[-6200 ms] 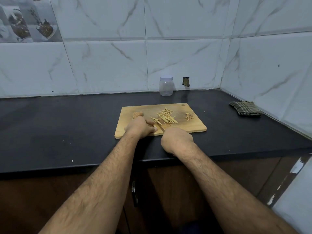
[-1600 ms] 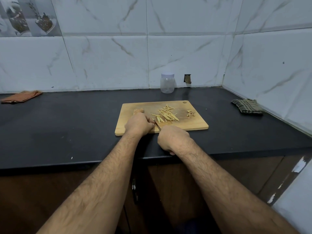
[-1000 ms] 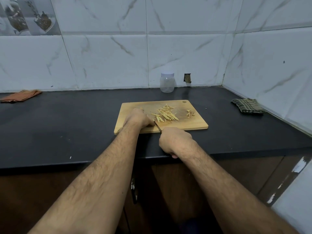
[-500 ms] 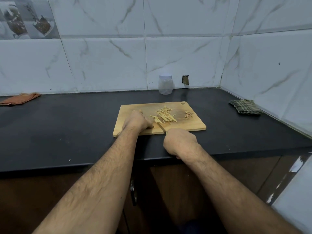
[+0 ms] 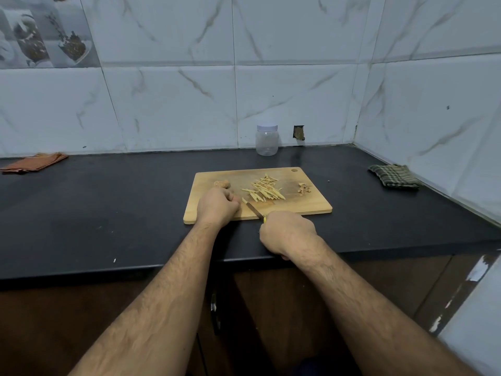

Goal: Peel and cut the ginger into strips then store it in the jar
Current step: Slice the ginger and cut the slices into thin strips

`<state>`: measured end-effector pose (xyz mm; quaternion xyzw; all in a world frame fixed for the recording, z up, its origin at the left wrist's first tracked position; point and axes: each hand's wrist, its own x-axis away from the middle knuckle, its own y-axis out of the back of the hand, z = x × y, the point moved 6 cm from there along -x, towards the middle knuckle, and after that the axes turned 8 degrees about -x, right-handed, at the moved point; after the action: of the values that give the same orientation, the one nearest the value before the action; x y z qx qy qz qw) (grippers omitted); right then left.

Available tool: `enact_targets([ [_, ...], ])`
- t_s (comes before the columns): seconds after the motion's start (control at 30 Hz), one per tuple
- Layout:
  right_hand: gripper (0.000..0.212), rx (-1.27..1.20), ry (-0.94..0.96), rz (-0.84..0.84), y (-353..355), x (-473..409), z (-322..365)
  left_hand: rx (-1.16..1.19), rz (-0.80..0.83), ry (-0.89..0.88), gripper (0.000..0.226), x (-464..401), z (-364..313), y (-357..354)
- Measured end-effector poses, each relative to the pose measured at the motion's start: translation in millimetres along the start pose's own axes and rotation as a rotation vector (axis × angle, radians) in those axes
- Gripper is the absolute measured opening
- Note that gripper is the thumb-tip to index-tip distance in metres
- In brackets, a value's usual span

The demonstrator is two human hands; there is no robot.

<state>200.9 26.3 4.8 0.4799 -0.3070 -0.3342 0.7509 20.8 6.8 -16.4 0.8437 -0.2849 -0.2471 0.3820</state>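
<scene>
A wooden cutting board (image 5: 311,204) lies on the black counter. A pile of ginger strips (image 5: 264,189) sits at its middle, a whole ginger piece (image 5: 221,183) at its left, and a few peel scraps (image 5: 303,188) at its right. My left hand (image 5: 217,206) rests on the board with fingers curled over a small ginger piece that I cannot see. My right hand (image 5: 287,232) grips a yellow-handled knife (image 5: 253,209), its blade pointing up-left toward my left fingers. A clear jar (image 5: 267,140) with its lid on stands at the back wall.
A green checked cloth (image 5: 394,176) lies at the right by the side wall. An orange cloth (image 5: 34,162) lies at the far left back. The counter's front edge (image 5: 108,270) runs below my wrists. A small hole (image 5: 298,132) shows in the wall tile.
Across the frames both hands stay at the board's front, making small cutting motions. The whole ginger piece behind my left hand shows again. The view has shifted slightly.
</scene>
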Motion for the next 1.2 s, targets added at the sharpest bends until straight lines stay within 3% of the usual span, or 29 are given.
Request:
enact_targets([
  [0.43,0.015,0.028,-0.029,-0.136,30,-42,-12,-0.165,-0.114,0.034,0.017,8,-8,0],
  [0.7,0.019,-0.084,-0.059,-0.015,22,-49,-6,-0.154,-0.139,0.043,0.015,10,-11,7],
  [0.8,0.051,-0.27,-0.064,0.102,17,-55,-9,-0.128,-0.158,0.058,0.016,6,-8,12],
  [0.83,0.048,-0.353,-0.076,0.14,15,-57,-12,-0.112,-0.161,0.062,0.016,6,-7,14],
  [0.9,0.015,-0.469,-0.13,0.152,17,-57,-18,-0.086,-0.159,0.071,0.017,4,-4,15],
  [0.93,0.011,-0.493,-0.155,0.161,17,-55,-23,-0.077,-0.154,0.076,0.017,2,-3,15],
  [1.03,0.025,-0.517,-0.177,0.197,19,-54,-31,-0.062,-0.152,0.096,0.017,-1,-2,14],
  [1.2,0.023,-0.509,-0.089,0.119,17,-61,-21,0.013,-0.2,0.111,0.014,-1,2,15],
])
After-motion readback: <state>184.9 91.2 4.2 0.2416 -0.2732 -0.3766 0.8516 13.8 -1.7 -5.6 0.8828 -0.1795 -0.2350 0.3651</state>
